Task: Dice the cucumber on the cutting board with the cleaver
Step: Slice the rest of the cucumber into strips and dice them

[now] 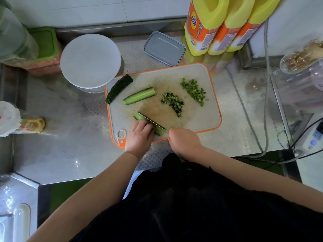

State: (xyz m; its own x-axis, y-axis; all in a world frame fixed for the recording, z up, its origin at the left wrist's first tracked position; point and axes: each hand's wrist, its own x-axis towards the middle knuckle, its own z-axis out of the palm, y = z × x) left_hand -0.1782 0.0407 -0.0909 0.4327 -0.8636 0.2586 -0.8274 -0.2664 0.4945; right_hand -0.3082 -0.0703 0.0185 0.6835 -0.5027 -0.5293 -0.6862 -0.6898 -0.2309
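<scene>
left hand curled over the green cucumber strip near the orange-rimmed cutting board's front edge, right hand gripping the thin-bladed cleaver slicing lengthwise

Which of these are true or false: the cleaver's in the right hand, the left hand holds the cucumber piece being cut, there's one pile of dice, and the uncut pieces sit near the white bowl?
1. The right hand holds the cleaver. True.
2. The left hand steadies the cucumber piece under the blade. True.
3. One pile of dice lies on the cutting board. False: there are two, a near pile and a far pile.
4. The two uncut pieces lie beside the yellow bottles. False: the dark piece and the pale piece lie near the white bowl.
</scene>
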